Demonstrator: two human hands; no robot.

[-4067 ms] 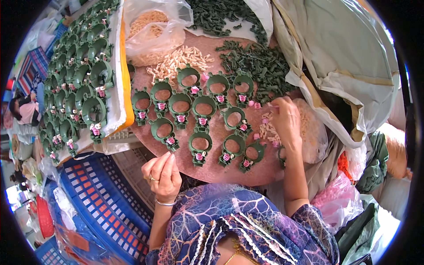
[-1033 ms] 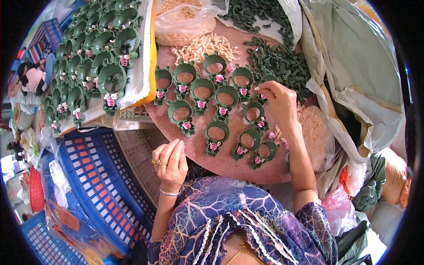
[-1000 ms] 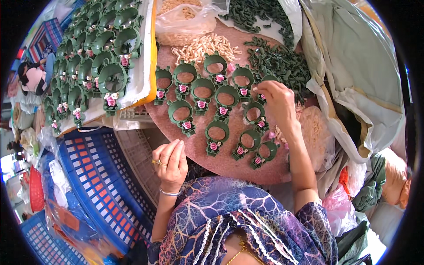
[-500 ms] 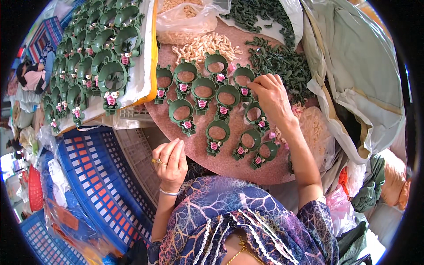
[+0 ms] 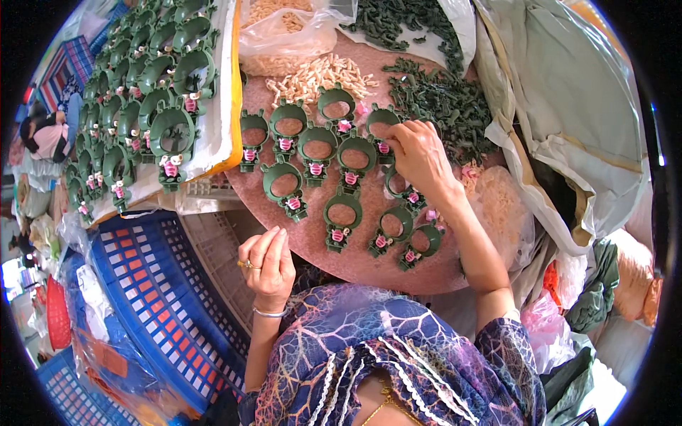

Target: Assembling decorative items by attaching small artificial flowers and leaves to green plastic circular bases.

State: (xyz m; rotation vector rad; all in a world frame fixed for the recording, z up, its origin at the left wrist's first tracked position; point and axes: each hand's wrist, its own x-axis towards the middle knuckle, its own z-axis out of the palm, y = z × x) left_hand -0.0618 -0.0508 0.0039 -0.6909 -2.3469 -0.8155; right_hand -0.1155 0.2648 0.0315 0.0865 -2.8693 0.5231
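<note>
Several dark green plastic figures with ring-shaped heads and pink-and-cream fronts, such as this green figure (image 5: 342, 216), lie spread on the pinkish round tabletop (image 5: 302, 238). My right hand (image 5: 424, 157) reaches over the right side of the group. Its thumb and fingers are pinched together at the pink front of one green figure (image 5: 383, 126), and the hand partly covers another just below. Whatever lies between those fingertips is hidden. My left hand (image 5: 268, 268), with a ring and a bracelet, is raised at the table's near edge. Its fingertips are pressed together; any small piece in them cannot be made out.
A white box with a yellow edge (image 5: 236, 85) bears rows of similar green figures at left. Behind the group lie cream pegs (image 5: 323, 79) and a heap of dark green pieces (image 5: 444, 106). A blue basket (image 5: 153, 284) stands lower left; a large pale sack (image 5: 568, 121) rises at right.
The whole view has shifted slightly. My right hand has come a little nearer and now covers more of the figure beneath it. My left hand keeps its pinch.
</note>
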